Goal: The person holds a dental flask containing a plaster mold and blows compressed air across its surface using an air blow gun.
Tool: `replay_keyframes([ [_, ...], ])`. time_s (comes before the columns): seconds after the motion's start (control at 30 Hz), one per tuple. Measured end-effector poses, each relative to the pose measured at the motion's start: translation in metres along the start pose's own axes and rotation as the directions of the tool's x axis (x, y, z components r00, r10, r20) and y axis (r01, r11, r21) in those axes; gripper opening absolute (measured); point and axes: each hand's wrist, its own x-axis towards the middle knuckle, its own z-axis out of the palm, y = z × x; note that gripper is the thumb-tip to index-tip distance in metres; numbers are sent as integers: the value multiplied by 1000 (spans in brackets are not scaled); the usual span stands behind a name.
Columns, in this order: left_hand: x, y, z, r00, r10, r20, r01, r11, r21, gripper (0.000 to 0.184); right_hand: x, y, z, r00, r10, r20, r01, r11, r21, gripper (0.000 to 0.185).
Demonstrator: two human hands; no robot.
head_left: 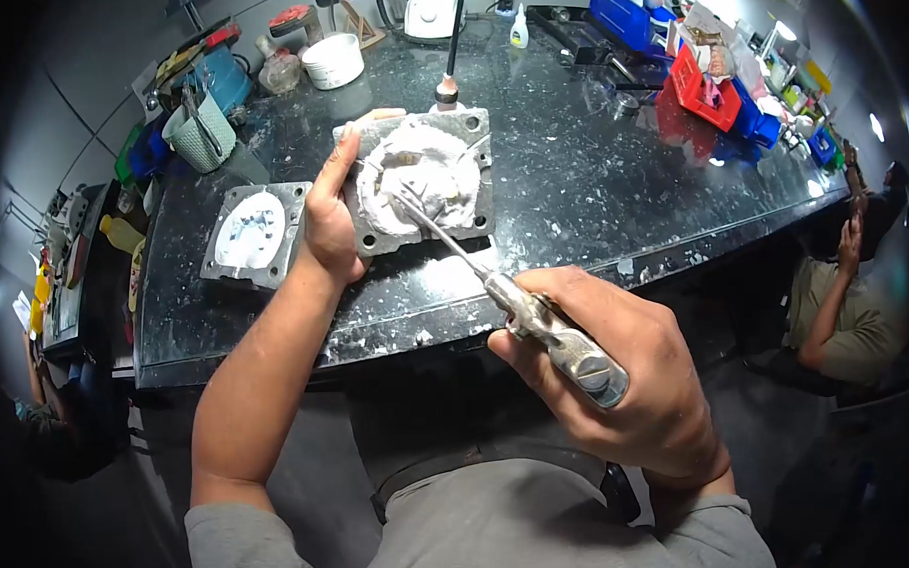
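Note:
My left hand (332, 213) grips the left edge of a square metal flask half (373, 239), tilted up above the dark worktop. White plaster (451, 169) fills the flask around a hollow in its middle. In my right hand (617, 348) is a metal hand tool (541, 326) with a long thin tip, my fingers wrapped round its body. The tip reaches into the plaster near the hollow. To the left, a second flask half (213, 260) lies on the worktop, with a white plaster surface (249, 231) inside.
The dark worktop (562, 195) has white debris scattered on it. At the back stand a white bowl (332, 61), a glue bottle (519, 27) and a basket of tools (201, 135). A red bin (703, 87) is at the right. Another person (846, 310) sits at far right.

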Motion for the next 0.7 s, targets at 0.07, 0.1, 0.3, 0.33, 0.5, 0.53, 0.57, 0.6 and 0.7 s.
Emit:
replay_keyframes([
  [0.07, 1, 0, 0, 1000, -13, 15, 13, 999, -36, 50, 8, 0, 1, 999, -17, 44, 18, 999, -30, 33],
  [0.1, 2, 0, -1, 1000, -13, 14, 14, 999, -30, 50, 12, 0, 0, 997, -41, 60, 42, 999, -29, 34],
  [0.3, 2, 1, 3, 1000, -5, 17, 6, 999, -36, 51, 24, 1, -5, 990, 21, 138, -20, 1000, -6, 33],
  [0.33, 2, 1, 1, 1000, -7, 25, 7, 1000, -22, 51, 24, 1, -5, 988, 35, 149, -34, 999, -9, 33],
  [0.5, 2, 1, 4, 999, -1, 38, 0, 1000, 10, 51, 22, 2, -5, 993, -10, 118, 12, 1000, -20, 32],
  [0.53, 2, 1, 5, 999, -1, 35, 0, 1000, 13, 51, 22, 3, -6, 992, -11, 124, 15, 999, -30, 32],
  [0.57, 1, 1, 5, 1000, 2, 28, -3, 1000, 24, 51, 21, 3, -6, 991, -12, 131, 17, 999, -39, 32],
  [0.6, 1, 1, 5, 1000, 6, 20, -7, 999, 35, 51, 21, 4, -7, 990, -14, 137, 21, 999, -47, 32],
  [0.7, 1, 1, 4, 1000, 17, 20, -18, 999, 36, 51, 20, -1, -13, 981, 44, 188, -36, 998, -49, 32],
])
